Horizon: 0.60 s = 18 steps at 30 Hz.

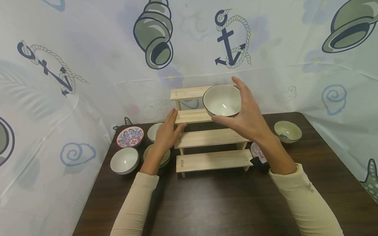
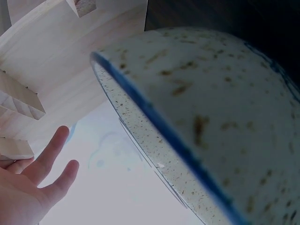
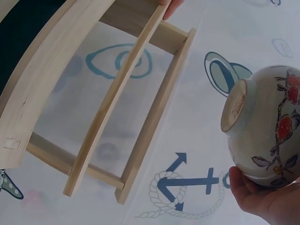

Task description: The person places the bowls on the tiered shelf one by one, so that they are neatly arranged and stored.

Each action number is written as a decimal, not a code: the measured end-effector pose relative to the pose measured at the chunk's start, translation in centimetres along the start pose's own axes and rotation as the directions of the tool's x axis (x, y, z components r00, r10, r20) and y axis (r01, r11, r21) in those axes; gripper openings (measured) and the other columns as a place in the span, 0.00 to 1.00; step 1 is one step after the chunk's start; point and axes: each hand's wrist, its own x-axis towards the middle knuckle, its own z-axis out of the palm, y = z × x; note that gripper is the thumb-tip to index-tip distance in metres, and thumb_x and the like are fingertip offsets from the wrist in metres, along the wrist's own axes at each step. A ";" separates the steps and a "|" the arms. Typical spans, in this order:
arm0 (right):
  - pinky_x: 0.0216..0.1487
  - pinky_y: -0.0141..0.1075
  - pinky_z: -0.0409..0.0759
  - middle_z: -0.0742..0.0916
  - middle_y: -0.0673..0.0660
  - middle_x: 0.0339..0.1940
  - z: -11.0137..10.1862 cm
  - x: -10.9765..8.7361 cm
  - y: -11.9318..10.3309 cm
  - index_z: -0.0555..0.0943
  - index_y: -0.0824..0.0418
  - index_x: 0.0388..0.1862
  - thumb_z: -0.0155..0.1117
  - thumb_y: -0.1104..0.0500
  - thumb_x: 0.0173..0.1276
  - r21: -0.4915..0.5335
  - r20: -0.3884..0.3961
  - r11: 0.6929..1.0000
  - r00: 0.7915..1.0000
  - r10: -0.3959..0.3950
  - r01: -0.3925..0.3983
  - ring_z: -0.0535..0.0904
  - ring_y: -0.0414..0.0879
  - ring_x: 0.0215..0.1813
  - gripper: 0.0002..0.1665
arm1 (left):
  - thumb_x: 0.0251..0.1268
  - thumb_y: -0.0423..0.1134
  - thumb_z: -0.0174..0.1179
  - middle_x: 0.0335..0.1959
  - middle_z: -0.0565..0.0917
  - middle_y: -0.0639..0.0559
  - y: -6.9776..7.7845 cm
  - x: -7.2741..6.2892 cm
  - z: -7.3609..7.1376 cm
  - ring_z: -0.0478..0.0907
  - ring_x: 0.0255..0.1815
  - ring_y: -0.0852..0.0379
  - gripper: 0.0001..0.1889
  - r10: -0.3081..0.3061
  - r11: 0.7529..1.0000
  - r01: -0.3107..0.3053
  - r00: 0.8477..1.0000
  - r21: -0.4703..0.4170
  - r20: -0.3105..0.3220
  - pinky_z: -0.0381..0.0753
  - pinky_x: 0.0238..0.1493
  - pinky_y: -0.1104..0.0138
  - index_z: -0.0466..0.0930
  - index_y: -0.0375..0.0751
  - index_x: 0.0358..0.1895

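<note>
My right hand (image 1: 249, 116) holds a white bowl (image 1: 222, 100) by its rim, thumb at the near side and fingers at the far side. The bowl is raised before the upper tiers of a stepped wooden shelf (image 1: 214, 137). In the right wrist view the bowl (image 3: 265, 126) shows red fruit and dark leaves painted on its outside, and a pale foot ring. My left hand (image 1: 167, 132) is at the left end of the shelf's second tier from the top, fingers extended. Close to that wrist, a speckled bowl (image 2: 201, 93) with a blue rim fills much of the left wrist view.
Left of the shelf, on the dark table (image 1: 203, 203), are a red-and-blue patterned dish (image 1: 130, 137), a white bowl (image 1: 125, 160) and another pale bowl (image 1: 153, 131). A greenish bowl (image 1: 287, 131) stands at right. Something black (image 1: 260, 165) lies by the right forearm. Printed cloth hangs behind.
</note>
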 end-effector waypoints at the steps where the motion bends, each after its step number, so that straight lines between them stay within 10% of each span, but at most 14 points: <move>1: 0.61 0.61 0.80 0.68 0.59 0.79 0.0 0.1 0.0 0.51 0.41 0.85 0.84 0.46 0.53 -0.002 0.000 1.000 1.000 0.001 -0.001 0.72 0.58 0.69 0.68 | 0.78 0.64 0.49 0.86 0.53 0.46 0.0 0.0 0.0 0.78 0.66 0.31 0.42 0.001 1.000 -0.001 1.000 0.002 -0.001 0.74 0.67 0.38 0.50 0.45 0.84; 18: 0.61 0.61 0.80 0.68 0.62 0.78 1.1 1.9 0.1 0.52 0.42 0.85 0.84 0.44 0.51 -0.009 -0.015 1.000 1.000 0.007 -0.007 0.72 0.60 0.70 0.69 | 0.79 0.62 0.50 0.86 0.53 0.45 0.2 0.0 -0.1 0.76 0.68 0.29 0.41 -0.007 1.000 0.007 1.000 -0.004 0.005 0.69 0.70 0.35 0.50 0.45 0.84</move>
